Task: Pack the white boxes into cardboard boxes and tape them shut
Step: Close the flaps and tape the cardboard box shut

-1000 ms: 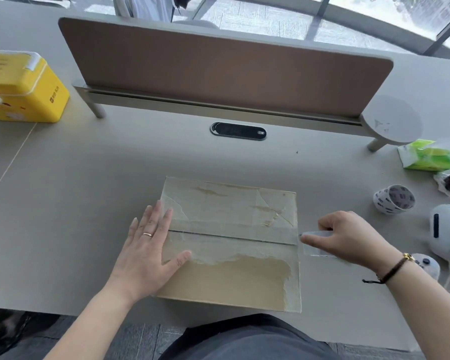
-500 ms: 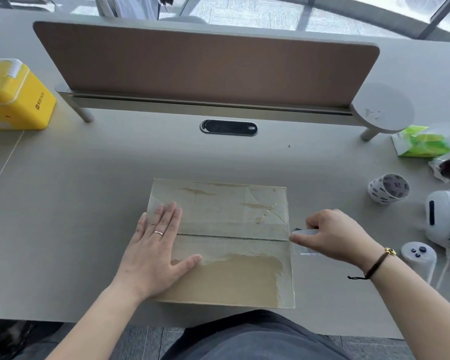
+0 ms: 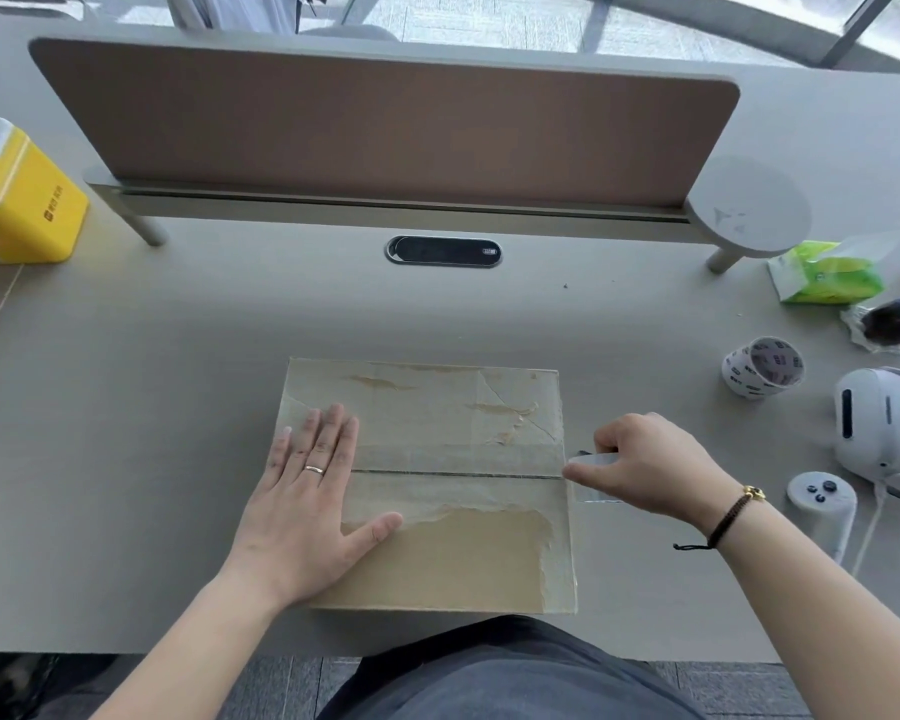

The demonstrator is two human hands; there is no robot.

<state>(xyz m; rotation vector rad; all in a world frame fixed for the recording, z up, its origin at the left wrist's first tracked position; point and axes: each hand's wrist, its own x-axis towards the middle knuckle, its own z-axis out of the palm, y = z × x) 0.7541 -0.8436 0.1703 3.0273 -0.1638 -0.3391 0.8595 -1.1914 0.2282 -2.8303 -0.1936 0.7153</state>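
Observation:
A closed cardboard box (image 3: 453, 558) lies flat on the desk in front of me, its top covered in old clear tape and torn paper. A strip of clear tape (image 3: 458, 462) runs along the centre seam. My left hand (image 3: 307, 496) presses flat on the left part of the lid, fingers straight. At the box's right edge my right hand (image 3: 645, 467) pinches the loose end of the clear tape (image 3: 593, 459). No white boxes are in view.
A tape roll (image 3: 762, 366) lies to the right, with a white headset (image 3: 879, 423) and a white controller (image 3: 819, 493) beyond it. A green tissue pack (image 3: 822, 275) is at the far right, a yellow box (image 3: 17, 200) far left. A brown divider (image 3: 385, 127) stands behind.
My left hand slid a little further onto the lid. My right hand with the tape end moved in closer to the box's right edge.

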